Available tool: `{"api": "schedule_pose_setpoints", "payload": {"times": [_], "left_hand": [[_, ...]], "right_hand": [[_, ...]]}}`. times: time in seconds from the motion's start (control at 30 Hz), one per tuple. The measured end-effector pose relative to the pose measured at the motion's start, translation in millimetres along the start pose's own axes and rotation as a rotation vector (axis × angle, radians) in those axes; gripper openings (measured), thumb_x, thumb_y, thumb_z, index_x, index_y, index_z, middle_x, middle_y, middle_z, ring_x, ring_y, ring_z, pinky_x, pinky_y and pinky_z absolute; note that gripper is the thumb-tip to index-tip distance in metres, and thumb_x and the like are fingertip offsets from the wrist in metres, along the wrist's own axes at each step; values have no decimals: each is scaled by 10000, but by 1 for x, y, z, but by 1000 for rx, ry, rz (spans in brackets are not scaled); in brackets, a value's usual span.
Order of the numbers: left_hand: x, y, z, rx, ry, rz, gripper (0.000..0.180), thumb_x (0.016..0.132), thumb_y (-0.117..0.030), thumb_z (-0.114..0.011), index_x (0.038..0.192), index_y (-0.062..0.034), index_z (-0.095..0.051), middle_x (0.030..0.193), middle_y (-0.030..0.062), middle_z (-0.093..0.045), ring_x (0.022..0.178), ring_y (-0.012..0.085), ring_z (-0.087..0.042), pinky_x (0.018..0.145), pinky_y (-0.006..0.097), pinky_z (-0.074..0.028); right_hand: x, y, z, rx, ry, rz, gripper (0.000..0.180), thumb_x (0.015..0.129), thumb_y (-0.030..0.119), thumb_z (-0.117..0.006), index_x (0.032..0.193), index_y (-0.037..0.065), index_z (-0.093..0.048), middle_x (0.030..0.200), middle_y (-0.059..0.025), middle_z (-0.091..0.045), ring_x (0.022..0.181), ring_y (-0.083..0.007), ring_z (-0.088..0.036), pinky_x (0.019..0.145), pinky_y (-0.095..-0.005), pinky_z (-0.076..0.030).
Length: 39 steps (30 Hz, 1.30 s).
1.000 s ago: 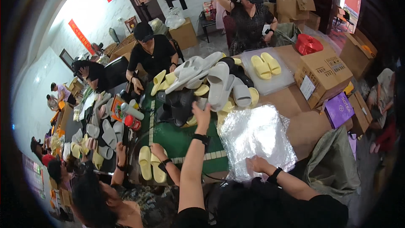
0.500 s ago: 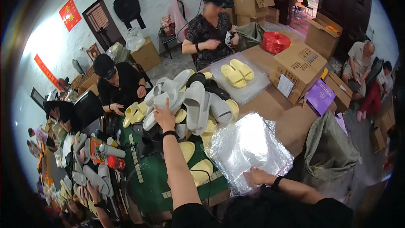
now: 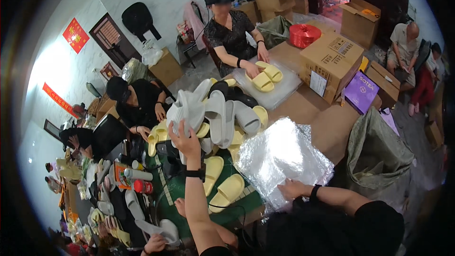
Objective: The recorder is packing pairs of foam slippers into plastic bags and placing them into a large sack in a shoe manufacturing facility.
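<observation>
One white-lettered purple box (image 3: 360,96) seen; grey foam slipper (image 3: 190,106) touched by wide-spread left hand (image 3: 188,145), shiny plastic sheets (image 3: 277,154) by right hand (image 3: 292,189), grip unclear.

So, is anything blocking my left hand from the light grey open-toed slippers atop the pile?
Nothing visible: your left hand, fingers spread, overlaps the light grey open-toed slippers in this view, though contact is unclear. Black slippers sit to its left, not in front.

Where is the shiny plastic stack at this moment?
In the head view, the shiny plastic stack lies right of centre on the table, with the right hand at its near edge and a yellow slipper to its left.
</observation>
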<state>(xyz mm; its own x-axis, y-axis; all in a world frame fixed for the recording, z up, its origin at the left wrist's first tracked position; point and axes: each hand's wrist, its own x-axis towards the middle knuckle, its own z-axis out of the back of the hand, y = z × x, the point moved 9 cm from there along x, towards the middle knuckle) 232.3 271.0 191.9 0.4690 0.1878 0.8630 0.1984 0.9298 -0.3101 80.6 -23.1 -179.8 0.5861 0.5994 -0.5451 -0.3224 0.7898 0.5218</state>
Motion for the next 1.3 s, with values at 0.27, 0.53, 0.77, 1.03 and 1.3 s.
{"api": "schedule_pose_setpoints", "payload": {"times": [0.27, 0.53, 0.77, 1.03, 1.3], "left_hand": [[-59, -143, 61, -526, -65, 272, 482, 717, 89, -603, 1137, -14, -390, 1211, 133, -366, 1111, 227, -405, 951, 350, -318], [-239, -113, -70, -1122, -135, 1373, 512, 816, -32, -552, 1241, -71, -270, 1198, 130, -392, 1058, 232, -444, 876, 349, -397], [-420, -85, -91, -678, 199, 1445, 825, 755, -195, -667, 1349, -141, -97, 1223, 235, -335, 1082, 352, -410, 875, 444, -379], [-349, -164, -86, 152, 674, 1136, 1085, 622, -412, -748, 1382, -109, -36, 1289, 348, -187, 1182, 451, -266, 949, 472, -311], [-401, -125, -109, -22, 853, 818, 1079, 616, -418, -729, 1344, 69, -99, 1392, 268, -155, 1288, 346, -208, 1062, 411, -162]], "right_hand": [[8, -2, 2, -11, 59, 361, 650, 783, 333, -499, 1305, 19, -273, 1086, -250, -513, 1007, -456, -440, 865, -499, -381], [-21, 5, 20, -54, 58, 510, 374, 782, 328, -521, 1071, 96, -472, 984, -196, -548, 957, -357, -515, 758, -467, -439], [-36, -25, 15, 175, 57, 430, 439, 753, 236, -594, 1184, 193, -523, 958, -177, -602, 893, -330, -580, 788, -386, -453], [-38, -22, 16, -217, -53, 365, 316, 754, 300, -526, 1016, 129, -575, 968, -144, -607, 919, -339, -564, 779, -435, -439], [-34, -89, 52, 641, -314, -173, 426, 724, 336, -620, 909, -46, -587, 828, -194, -625, 768, -265, -606, 666, -362, -468]]}}
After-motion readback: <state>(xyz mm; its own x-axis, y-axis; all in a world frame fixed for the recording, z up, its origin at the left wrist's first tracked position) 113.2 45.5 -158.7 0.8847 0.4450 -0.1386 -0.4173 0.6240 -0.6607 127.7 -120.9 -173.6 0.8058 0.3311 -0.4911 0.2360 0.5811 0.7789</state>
